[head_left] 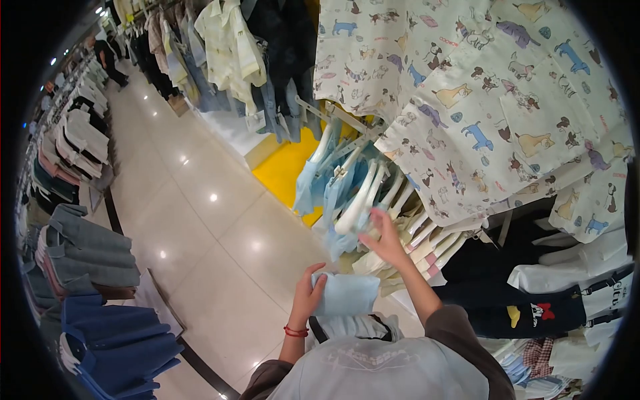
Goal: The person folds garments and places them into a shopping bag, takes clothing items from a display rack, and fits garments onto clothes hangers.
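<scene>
Pinching the left edge of a pale blue cloth (pixel 350 294), the person's left hand (pixel 308 293) has it low in front of the grey top (pixel 380 373) — fingers bent round that edge, a red bracelet (pixel 296 331) on the wrist. The right hand (pixel 385 239) is up beside the white hangers (pixel 361 203), its fingers parted and its thumb standing off from them. I see nothing in its grasp, but it is blurred there, and I can't tell whether a fingertip touches a hanger.

Light blue clothes (pixel 307 190) hang from the hangers nearest that hand, with cream clothes (pixel 427 252) just along to the right. Above them spreads white fabric (pixel 467 100) printed with animals in blue, tan and purple. A yellow panel (pixel 272 175) shows behind the blue clothes. Across the shiny floor (pixel 220 220), grey shirts (pixel 93 255) and navy shirts (pixel 120 340) hang at the left — and far up the aisle is someone in black (pixel 105 57).
</scene>
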`<state>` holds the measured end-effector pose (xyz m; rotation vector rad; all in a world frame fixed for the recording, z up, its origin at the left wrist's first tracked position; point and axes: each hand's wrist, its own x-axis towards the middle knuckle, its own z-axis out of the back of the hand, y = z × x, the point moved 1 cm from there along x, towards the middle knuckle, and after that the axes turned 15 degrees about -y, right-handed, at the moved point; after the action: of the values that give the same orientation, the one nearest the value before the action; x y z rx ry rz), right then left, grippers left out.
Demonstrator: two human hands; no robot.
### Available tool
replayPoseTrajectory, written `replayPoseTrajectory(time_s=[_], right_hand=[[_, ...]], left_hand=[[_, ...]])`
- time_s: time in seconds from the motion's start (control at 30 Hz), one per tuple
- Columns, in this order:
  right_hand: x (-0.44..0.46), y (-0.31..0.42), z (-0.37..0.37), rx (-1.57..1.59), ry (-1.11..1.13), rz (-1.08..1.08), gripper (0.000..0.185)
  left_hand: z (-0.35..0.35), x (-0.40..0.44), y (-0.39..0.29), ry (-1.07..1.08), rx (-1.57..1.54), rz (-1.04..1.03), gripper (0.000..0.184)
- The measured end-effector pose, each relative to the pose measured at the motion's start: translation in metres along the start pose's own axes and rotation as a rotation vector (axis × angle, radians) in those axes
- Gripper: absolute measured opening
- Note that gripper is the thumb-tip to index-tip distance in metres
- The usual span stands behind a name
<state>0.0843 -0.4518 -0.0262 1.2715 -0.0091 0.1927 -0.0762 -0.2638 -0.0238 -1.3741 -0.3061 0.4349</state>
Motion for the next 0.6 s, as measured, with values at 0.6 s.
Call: replayPoseTrajectory(time_s=[0.6], right_hand=[[-0.154,-0.018,0.119,0.374,0.296,-0.287,0.086]], left_hand=[[-0.068,-0.024,-0.05,0.319,-0.055,-0.105,0.017]])
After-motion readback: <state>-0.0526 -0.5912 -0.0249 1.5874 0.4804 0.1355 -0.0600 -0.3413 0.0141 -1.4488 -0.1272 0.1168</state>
